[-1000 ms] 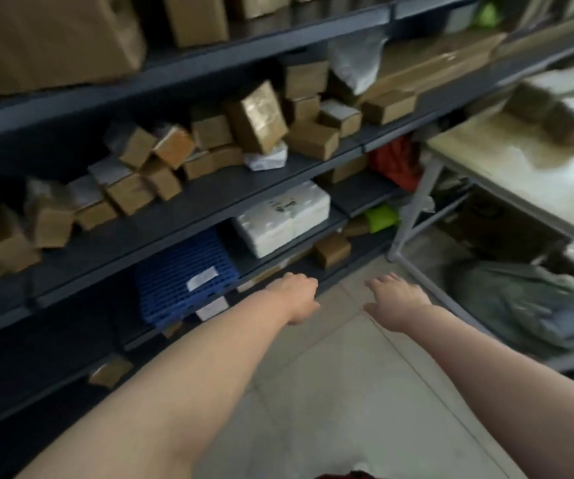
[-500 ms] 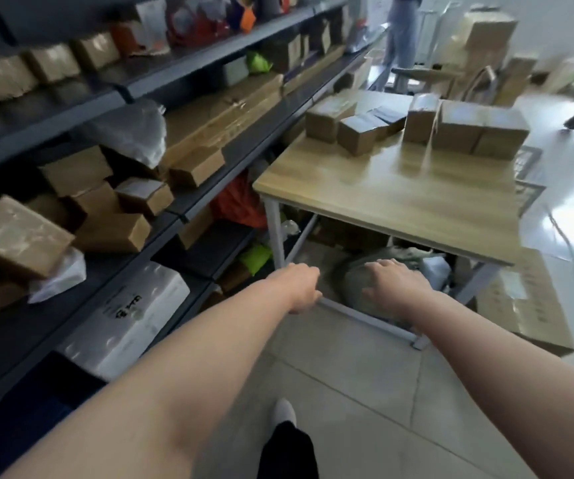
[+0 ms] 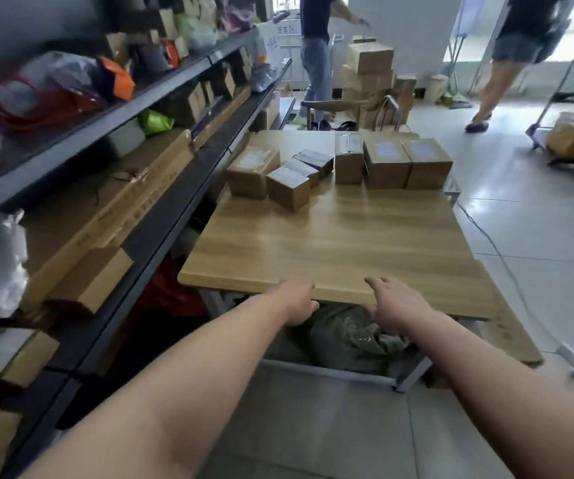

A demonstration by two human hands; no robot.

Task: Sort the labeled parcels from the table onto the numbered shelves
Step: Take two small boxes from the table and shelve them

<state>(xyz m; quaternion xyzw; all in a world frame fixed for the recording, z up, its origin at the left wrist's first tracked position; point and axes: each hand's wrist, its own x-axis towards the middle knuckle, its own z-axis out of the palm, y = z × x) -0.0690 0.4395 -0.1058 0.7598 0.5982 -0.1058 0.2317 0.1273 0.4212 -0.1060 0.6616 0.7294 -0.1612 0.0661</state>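
Several labeled cardboard parcels [image 3: 385, 167] stand at the far end of a wooden table [image 3: 340, 247], among them a small box [image 3: 289, 188] nearest me. Both arms reach forward. My left hand [image 3: 297, 302] hangs at the table's near edge, fingers loosely curled and holding nothing. My right hand [image 3: 396, 302] is beside it at the same edge, fingers relaxed, also without a parcel. The grey shelves [image 3: 161, 216] run along the left, loaded with boxes and bags.
A long flat carton [image 3: 119, 209] and a small box [image 3: 92, 278] lie on the middle shelf. A grey-green bag [image 3: 351, 337] sits under the table. Two people stand at the back near stacked cartons [image 3: 370, 74]. A hand cart [image 3: 569, 133] is at the right.
My view has swung from the shelves to the table, which is now straight ahead and closer. Both hands stay out in front holding nothing and now reach the table's near edge.
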